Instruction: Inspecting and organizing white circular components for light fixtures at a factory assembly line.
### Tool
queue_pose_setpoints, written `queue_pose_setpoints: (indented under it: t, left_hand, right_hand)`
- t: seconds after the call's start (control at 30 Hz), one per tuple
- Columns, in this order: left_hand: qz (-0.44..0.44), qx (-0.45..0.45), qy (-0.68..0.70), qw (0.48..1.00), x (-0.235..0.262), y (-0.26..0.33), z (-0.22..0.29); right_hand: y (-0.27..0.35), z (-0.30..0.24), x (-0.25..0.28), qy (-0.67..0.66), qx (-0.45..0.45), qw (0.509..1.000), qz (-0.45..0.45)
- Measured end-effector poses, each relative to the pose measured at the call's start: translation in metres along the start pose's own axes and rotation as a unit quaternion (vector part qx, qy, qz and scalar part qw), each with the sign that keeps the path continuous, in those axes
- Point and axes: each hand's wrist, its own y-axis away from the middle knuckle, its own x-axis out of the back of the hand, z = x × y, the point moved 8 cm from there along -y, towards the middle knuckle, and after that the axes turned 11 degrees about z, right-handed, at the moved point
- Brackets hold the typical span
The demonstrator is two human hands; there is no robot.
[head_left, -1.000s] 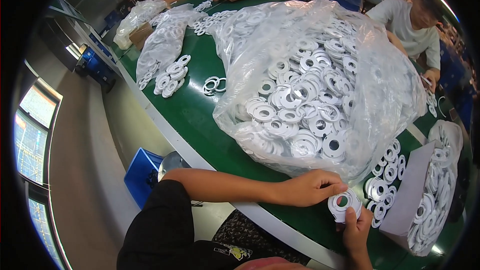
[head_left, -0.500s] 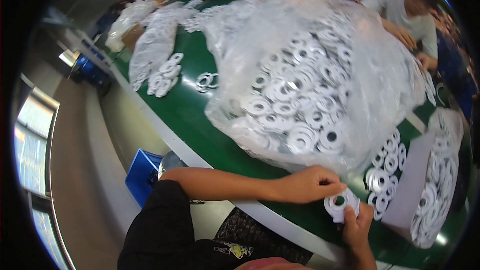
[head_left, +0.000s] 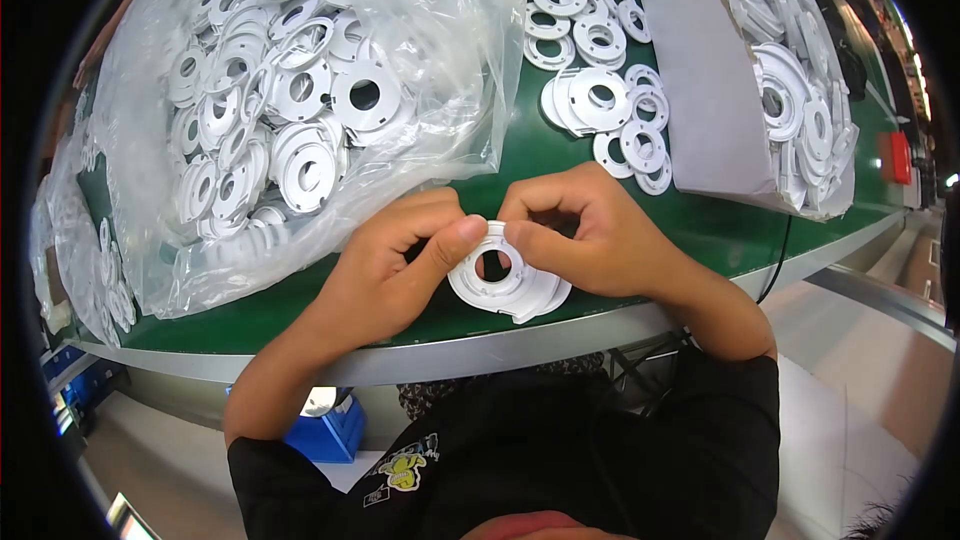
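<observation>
White plastic ring (head_left: pixel 500 280), flat with a round hole in the middle, is held right over the near edge of the green table (head_left: pixel 560 165), pinched between both hands just above the metal trim. Left hand (head_left: pixel 385 265) has its thumb pressed flat on the ring's upper left rim with the other fingers curled under, so it's clamped on the part. Right hand (head_left: pixel 590 235) grips the ring's right side, thumb on top and fingers bent in tight around it. Looks like there's a second flat white piece stacked under the ring, sticking out at the lower right, but I can't tell if it's separate or one part. Closest to the camera is the person's black shirt with a small yellow-green graphic (head_left: pixel 405 465), and a blue crate (head_left: pixel 335 430) sits on the floor below the table edge. Just past the hands, a loose pile of white rings (head_left: pixel 600 70) lies on the green surface. To the left of that is a big clear plastic bag (head_left: pixel 290 110) stuffed with the same white rings. On the right, a grey tray (head_left: pixel 700 80) holds more of them along the far right side.
</observation>
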Motion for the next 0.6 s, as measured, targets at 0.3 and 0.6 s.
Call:
queue_pose_setpoints:
  t: [0.3, 0.6]
  left_hand:
    - [0.043, 0.017, -0.006, 0.999, 0.006, 0.005, 0.002]
    - [0.105, 0.047, 0.121, 0.986, 0.019, 0.003, -0.007]
  right_hand:
    - [-0.002, -0.004, -0.002, 0.058, 0.03, 0.997, 0.032]
    - [0.006, -0.008, -0.005, 0.019, -0.048, 0.999, 0.013]
